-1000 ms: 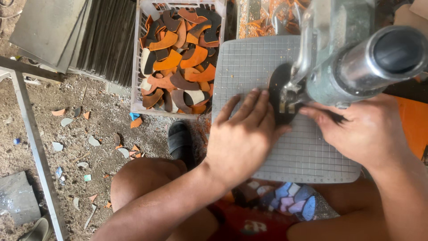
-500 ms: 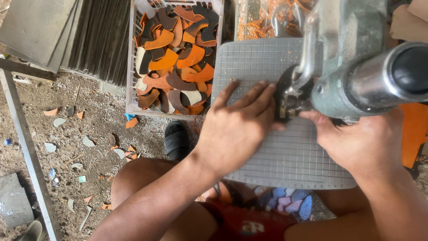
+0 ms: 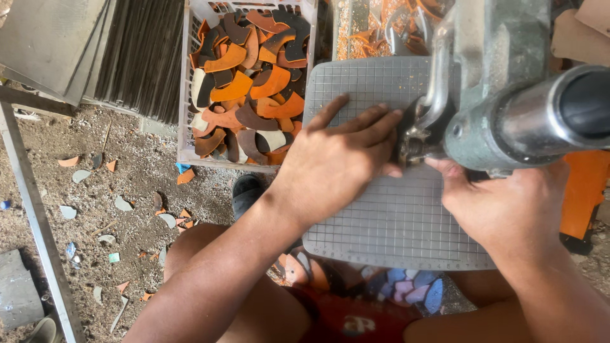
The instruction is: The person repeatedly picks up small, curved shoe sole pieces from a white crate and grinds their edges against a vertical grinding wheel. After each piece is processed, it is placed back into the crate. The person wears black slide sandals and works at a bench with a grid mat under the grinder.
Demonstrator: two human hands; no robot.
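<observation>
Person seated low, knees under a grey gridded mat (image 3: 387,222) that serves as the desk top. Left hand (image 3: 337,162) lies flat on the mat, fingers spread and pointing toward the machine head (image 3: 483,82), fingertips pressing a small dark piece (image 3: 406,130) right at the machine's foot. Most of that piece is hidden by fingers and metal; its colour and shape cannot be told for sure. Right hand (image 3: 508,209) sits at the mat's right side, under the steel barrel (image 3: 559,121), with its fingers tucked in toward the same spot; whether it is pinching the piece or only steadying it cannot be told.

Progress, as a judgement: one piece is under the machine now. The white crate (image 3: 190,82) beyond the mat's far left corner is heaped with curved orange, brown and cream cutouts (image 3: 248,95), so a good stock sits there; whether those are finished or waiting cannot be told.

Around: more orange scraps at the far edge, blue and pink pieces (image 3: 406,289) below the near edge, offcuts littering the dirt floor (image 3: 114,203). The barrel blocks the view of the working point and crowds the right hand.
</observation>
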